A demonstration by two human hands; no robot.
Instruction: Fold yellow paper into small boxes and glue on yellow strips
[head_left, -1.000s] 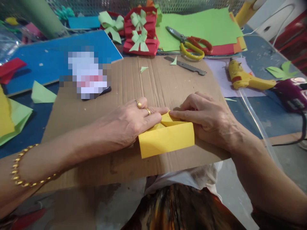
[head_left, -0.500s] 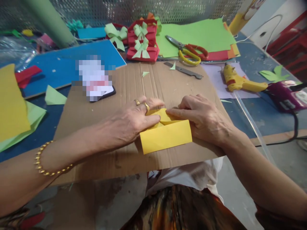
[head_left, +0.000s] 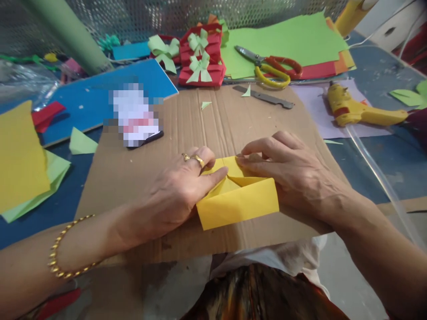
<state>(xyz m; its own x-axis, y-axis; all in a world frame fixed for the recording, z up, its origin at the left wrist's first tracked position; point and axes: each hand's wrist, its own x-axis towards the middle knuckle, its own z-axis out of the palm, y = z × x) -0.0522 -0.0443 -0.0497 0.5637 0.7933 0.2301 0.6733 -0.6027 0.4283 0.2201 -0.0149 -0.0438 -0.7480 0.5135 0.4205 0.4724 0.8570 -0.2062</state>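
Observation:
A folded piece of yellow paper point(head_left: 239, 202) stands on the cardboard sheet point(head_left: 200, 120), its near flap upright like the wall of a shallow box. My left hand point(head_left: 187, 186) grips its left side, the thumb laid inside over the folds and the other fingers curled at the far left edge. At the far right corner, my right hand point(head_left: 283, 166) pinches the paper between thumb and fingertips. The paper's right end is partly hidden behind my right hand.
Behind the cardboard lie a blade point(head_left: 267, 98), scissors point(head_left: 267, 66), green paper sheets point(head_left: 280, 44) and red folded pieces with green bows point(head_left: 202, 55). A glue gun point(head_left: 363, 111) rests at right. A phone point(head_left: 136, 118) and yellow paper point(head_left: 22, 155) are at left.
My right hand's fingers have drawn in at the far corner of the yellow paper, and its far flap shows more. The whole view has shifted slightly.

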